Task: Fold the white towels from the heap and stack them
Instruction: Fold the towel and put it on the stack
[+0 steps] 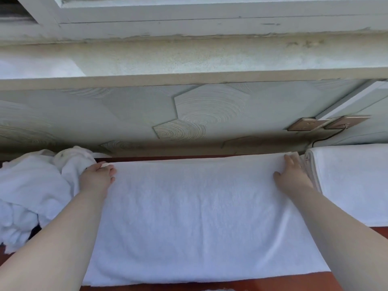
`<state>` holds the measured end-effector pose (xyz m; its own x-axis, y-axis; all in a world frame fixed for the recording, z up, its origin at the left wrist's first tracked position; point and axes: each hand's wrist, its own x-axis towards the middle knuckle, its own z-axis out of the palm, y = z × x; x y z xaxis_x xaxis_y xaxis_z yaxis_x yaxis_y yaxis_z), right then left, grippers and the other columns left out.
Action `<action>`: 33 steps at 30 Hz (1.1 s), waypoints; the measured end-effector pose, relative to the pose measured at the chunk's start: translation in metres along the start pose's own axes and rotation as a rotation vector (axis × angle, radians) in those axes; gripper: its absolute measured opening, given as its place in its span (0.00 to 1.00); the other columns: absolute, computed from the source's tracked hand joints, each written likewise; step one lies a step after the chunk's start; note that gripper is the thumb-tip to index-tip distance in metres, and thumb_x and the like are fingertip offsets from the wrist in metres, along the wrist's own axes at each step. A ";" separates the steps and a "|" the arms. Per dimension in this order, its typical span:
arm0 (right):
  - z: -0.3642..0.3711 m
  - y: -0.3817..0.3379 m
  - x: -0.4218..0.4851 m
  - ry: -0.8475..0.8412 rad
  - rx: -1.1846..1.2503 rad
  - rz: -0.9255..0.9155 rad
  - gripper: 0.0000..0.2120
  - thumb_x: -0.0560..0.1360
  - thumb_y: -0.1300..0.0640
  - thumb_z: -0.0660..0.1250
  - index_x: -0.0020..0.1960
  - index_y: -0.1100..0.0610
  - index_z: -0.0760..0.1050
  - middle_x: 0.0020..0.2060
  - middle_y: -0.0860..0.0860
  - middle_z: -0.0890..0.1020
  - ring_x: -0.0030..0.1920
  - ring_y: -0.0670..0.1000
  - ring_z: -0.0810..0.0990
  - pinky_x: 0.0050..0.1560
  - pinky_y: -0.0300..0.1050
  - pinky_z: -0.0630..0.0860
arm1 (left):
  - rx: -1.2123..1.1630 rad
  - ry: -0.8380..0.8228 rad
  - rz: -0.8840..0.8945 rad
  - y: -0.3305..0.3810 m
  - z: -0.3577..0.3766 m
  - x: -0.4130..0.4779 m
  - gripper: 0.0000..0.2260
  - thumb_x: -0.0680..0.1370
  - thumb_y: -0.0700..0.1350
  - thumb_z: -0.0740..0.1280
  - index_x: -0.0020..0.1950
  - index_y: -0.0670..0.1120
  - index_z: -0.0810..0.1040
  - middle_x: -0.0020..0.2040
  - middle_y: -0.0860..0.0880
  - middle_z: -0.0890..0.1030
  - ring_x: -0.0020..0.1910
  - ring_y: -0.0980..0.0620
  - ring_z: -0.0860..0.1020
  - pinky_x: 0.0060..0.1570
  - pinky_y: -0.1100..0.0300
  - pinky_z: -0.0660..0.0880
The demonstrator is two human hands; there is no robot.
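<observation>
Your left hand curls its fingers round the far-left corner of the towel spread on the tabletop; your right hand lies flat on the far-right corner. A folded stack stands at right; the heap at left is yet to be folded.

One towel spread on the table, between heap and stack
Heap at left, stack at right, seemingly touching the towel; wall stands behind all

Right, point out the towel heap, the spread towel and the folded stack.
towel heap (27, 185): head view, crumpled middle.
spread towel (193, 217): head view, flat centre.
folded stack (352, 185): head view, top face.
</observation>
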<state>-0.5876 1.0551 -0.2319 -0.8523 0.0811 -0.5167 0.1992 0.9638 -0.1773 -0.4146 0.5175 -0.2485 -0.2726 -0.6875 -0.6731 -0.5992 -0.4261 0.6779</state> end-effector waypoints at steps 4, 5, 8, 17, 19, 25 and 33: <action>0.030 -0.045 -0.022 0.114 -0.193 -0.265 0.32 0.83 0.49 0.61 0.83 0.57 0.55 0.82 0.56 0.56 0.83 0.59 0.50 0.81 0.57 0.52 | 0.116 -0.004 0.101 0.001 -0.006 0.002 0.15 0.85 0.38 0.60 0.72 0.42 0.75 0.58 0.41 0.83 0.56 0.42 0.83 0.55 0.51 0.78; 0.039 -0.065 -0.030 0.117 -0.195 -0.364 0.31 0.82 0.50 0.62 0.82 0.57 0.57 0.82 0.56 0.58 0.83 0.59 0.51 0.82 0.57 0.52 | 0.142 -0.016 0.100 0.001 -0.007 0.002 0.18 0.86 0.37 0.58 0.75 0.43 0.72 0.61 0.41 0.82 0.54 0.44 0.82 0.55 0.53 0.77; 0.070 -0.135 -0.051 0.047 -0.209 -0.641 0.29 0.83 0.50 0.61 0.81 0.55 0.60 0.81 0.54 0.60 0.83 0.57 0.50 0.82 0.56 0.48 | 0.307 0.002 0.205 -0.003 -0.014 0.006 0.22 0.85 0.35 0.59 0.80 0.46 0.67 0.62 0.44 0.81 0.55 0.46 0.82 0.57 0.54 0.77; 0.141 -0.339 -0.106 -0.196 -0.278 -1.029 0.25 0.84 0.49 0.60 0.79 0.54 0.65 0.76 0.52 0.70 0.76 0.56 0.65 0.77 0.49 0.62 | 0.825 0.117 0.566 -0.110 -0.073 -0.067 0.22 0.81 0.44 0.68 0.76 0.46 0.72 0.72 0.46 0.73 0.71 0.43 0.72 0.72 0.47 0.69; 0.150 -0.373 -0.114 -0.206 -0.291 -1.023 0.25 0.84 0.49 0.61 0.79 0.52 0.65 0.75 0.52 0.72 0.74 0.57 0.69 0.74 0.51 0.66 | 0.862 0.216 0.526 -0.139 -0.088 -0.086 0.22 0.80 0.46 0.70 0.74 0.47 0.74 0.70 0.47 0.76 0.67 0.43 0.75 0.69 0.44 0.71; 0.177 -0.451 -0.123 -0.175 -0.358 -0.978 0.16 0.83 0.47 0.60 0.68 0.50 0.74 0.63 0.52 0.79 0.66 0.57 0.75 0.64 0.54 0.70 | 0.804 0.339 0.313 -0.191 -0.132 -0.128 0.19 0.79 0.56 0.71 0.68 0.52 0.77 0.58 0.56 0.80 0.58 0.52 0.79 0.57 0.51 0.68; 0.194 -0.461 -0.104 -0.176 -0.304 -1.015 0.11 0.83 0.49 0.60 0.55 0.54 0.78 0.50 0.54 0.82 0.54 0.60 0.80 0.51 0.48 0.73 | 0.478 0.205 0.088 -0.211 -0.174 -0.159 0.05 0.78 0.56 0.73 0.45 0.59 0.79 0.46 0.58 0.77 0.41 0.60 0.76 0.40 0.64 0.70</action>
<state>-0.4966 0.5533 -0.2584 -0.4657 -0.8072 -0.3627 -0.7118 0.5852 -0.3884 -0.1140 0.6150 -0.2331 -0.2136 -0.8299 -0.5154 -0.8700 -0.0783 0.4867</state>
